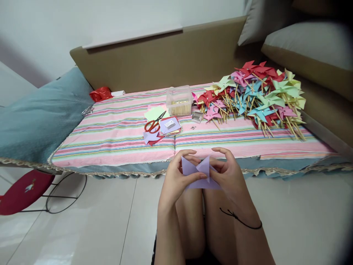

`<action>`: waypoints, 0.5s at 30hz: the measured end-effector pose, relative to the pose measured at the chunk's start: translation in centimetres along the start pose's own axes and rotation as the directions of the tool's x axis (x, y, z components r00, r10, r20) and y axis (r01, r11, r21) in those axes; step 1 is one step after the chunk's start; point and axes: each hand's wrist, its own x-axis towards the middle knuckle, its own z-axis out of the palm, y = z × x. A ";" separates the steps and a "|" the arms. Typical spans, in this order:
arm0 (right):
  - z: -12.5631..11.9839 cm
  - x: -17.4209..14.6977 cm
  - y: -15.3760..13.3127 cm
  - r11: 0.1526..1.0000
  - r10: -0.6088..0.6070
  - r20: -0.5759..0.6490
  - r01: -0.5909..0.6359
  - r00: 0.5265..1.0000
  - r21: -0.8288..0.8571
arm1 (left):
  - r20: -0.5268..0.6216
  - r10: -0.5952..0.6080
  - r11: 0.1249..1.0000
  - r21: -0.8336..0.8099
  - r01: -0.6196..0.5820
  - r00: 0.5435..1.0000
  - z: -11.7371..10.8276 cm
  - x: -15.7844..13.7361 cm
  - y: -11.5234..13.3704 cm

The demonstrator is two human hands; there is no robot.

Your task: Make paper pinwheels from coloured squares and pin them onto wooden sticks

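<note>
Above my lap I hold a purple paper pinwheel sheet, its cut points bent up and in toward the middle. My left hand pinches it from the left, with the thumb laid across the front near the centre. From the right, my right hand grips the same sheet between thumb and fingers, and some fingertips are hidden behind the paper. Beyond my hands, on the striped cloth, lie red-handled scissors, a stack of coloured paper and a folded purple piece.
A clear plastic box of wooden sticks stands behind the paper stack, near a small grey box and tiny metal bits. Finished pinwheels are heaped at right. A red bag lies back left; a red stool stands below.
</note>
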 end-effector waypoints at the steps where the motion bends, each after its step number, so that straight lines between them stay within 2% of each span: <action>1: 0.0 0.0 0.0 1.000 0.000 0.000 0.000 1.000 0.007 | -0.010 0.036 0.999 0.001 -0.036 0.999 0.0 0.1 0.0; 7: -0.1 -0.1 0.3 0.999 -0.013 0.053 0.011 0.999 0.036 | -0.092 0.122 0.991 -0.040 -0.126 0.988 0.1 0.4 -0.1; 12: -0.1 -0.1 0.2 1.000 -0.031 0.043 0.030 0.999 0.008 | -0.068 0.162 0.977 -0.129 -0.170 0.984 -0.4 0.3 -0.4; 15: -0.1 -0.1 0.2 1.000 -0.028 0.042 0.028 0.999 -0.001 | -0.088 0.153 0.982 -0.095 -0.161 0.984 -0.4 0.3 -0.5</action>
